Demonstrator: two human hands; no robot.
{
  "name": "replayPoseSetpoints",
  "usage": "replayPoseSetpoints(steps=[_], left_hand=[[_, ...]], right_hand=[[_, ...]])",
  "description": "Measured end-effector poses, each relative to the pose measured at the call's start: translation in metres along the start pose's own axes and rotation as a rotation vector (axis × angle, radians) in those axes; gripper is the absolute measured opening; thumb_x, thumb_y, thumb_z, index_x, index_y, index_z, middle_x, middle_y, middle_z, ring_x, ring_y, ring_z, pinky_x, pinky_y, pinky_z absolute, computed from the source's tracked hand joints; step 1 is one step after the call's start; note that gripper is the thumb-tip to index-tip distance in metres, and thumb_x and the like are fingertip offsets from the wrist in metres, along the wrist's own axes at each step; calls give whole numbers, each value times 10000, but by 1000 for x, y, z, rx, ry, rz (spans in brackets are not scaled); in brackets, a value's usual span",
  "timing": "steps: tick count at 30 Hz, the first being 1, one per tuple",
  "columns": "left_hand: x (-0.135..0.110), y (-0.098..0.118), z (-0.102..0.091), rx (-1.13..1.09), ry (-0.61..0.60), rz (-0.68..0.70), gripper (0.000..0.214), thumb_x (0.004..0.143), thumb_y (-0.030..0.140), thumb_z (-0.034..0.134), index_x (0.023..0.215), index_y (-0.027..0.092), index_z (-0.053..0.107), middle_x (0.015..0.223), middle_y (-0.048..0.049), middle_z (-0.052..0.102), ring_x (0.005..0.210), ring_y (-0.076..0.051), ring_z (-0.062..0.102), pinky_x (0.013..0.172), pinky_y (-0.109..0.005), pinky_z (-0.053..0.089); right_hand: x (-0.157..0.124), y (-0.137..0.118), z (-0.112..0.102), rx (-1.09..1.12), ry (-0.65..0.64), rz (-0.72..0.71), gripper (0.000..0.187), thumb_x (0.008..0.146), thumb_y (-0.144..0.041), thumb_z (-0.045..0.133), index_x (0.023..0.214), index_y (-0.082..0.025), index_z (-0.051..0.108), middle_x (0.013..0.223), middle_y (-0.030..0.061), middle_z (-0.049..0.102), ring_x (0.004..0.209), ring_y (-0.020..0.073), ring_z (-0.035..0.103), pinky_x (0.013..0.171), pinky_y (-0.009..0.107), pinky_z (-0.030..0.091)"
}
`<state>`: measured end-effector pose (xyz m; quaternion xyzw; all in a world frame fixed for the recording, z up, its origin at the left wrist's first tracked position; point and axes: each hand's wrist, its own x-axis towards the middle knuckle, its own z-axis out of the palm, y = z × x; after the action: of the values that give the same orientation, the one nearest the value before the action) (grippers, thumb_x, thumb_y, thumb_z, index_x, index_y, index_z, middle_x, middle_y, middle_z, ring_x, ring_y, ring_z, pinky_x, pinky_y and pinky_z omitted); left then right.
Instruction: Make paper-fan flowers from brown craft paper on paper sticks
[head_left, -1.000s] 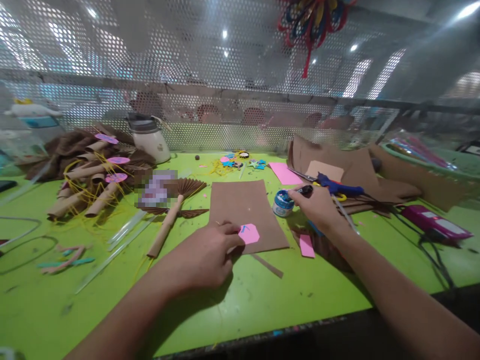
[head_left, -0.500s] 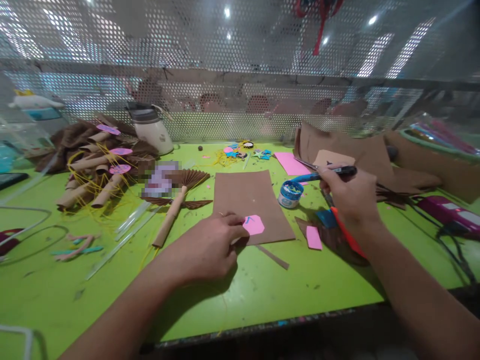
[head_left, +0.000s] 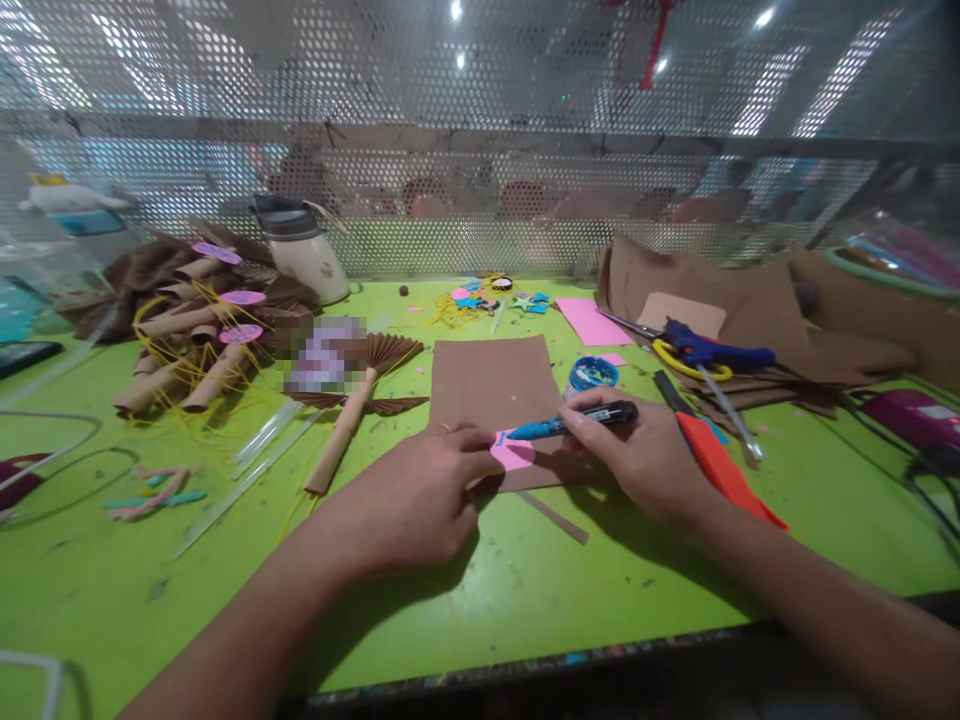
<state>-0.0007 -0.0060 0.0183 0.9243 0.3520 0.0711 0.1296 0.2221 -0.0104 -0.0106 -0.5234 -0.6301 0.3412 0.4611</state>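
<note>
A small pink paper piece with blue marks lies on a sheet of brown paper. My left hand presses its left edge down with curled fingers. My right hand is closed around a black marker pen, whose blue-coated tip rests on or just over the pink piece. Behind the pen stands an open jar of blue paint, partly covered by my fingers. To the right of my right hand lies an orange tool.
Brown paper rolls with yellow string are heaped at the left, near a white jug. A blue glue gun rests by stacked brown paper on the right. A perforated metal screen closes off the back of the green table.
My right hand has brought the marker pen from the paint jar down and left to the pink piece, uncovering the glue gun. The blue marks have grown. My left hand stays put.
</note>
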Motion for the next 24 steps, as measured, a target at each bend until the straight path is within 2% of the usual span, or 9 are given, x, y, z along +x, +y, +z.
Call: replayPoseSetpoints(steps=[6, 12, 17, 24], left_hand=[[0, -1, 1, 21, -13, -7, 302, 821, 164, 453, 1036, 226, 656, 1097, -92, 620, 1027, -250, 561, 882, -375, 447], [1, -1, 1, 12, -12, -7, 316, 830, 167, 449, 1066, 241, 646, 1100, -84, 623, 1030, -248, 560, 885, -379, 447], [0, -2, 1, 1, -8, -10, 308, 824, 168, 460, 1051, 235, 656, 1106, -87, 627, 1030, -250, 563, 889, -382, 450], [0, -2, 1, 16, -11, 0, 338, 807, 152, 460, 1074, 232, 651, 1121, -88, 624, 1038, -248, 566, 893, -379, 454]], right_hand=[[0, 1, 5, -7, -66, 6, 218, 808, -382, 604, 809, -167, 639, 661, 16, 631, 563, 126, 554, 525, 238, 449], [-1, -2, 13, 40, -104, 71, 190, 784, -356, 630, 813, -168, 639, 674, 17, 642, 588, 132, 586, 560, 244, 483], [-1, -3, 13, 22, -109, 47, 160, 789, -329, 623, 799, -171, 644, 683, 12, 644, 591, 124, 588, 546, 228, 472], [0, -2, 10, -41, -105, -5, 143, 802, -323, 613, 804, -186, 657, 741, 18, 673, 659, 135, 614, 615, 243, 484]])
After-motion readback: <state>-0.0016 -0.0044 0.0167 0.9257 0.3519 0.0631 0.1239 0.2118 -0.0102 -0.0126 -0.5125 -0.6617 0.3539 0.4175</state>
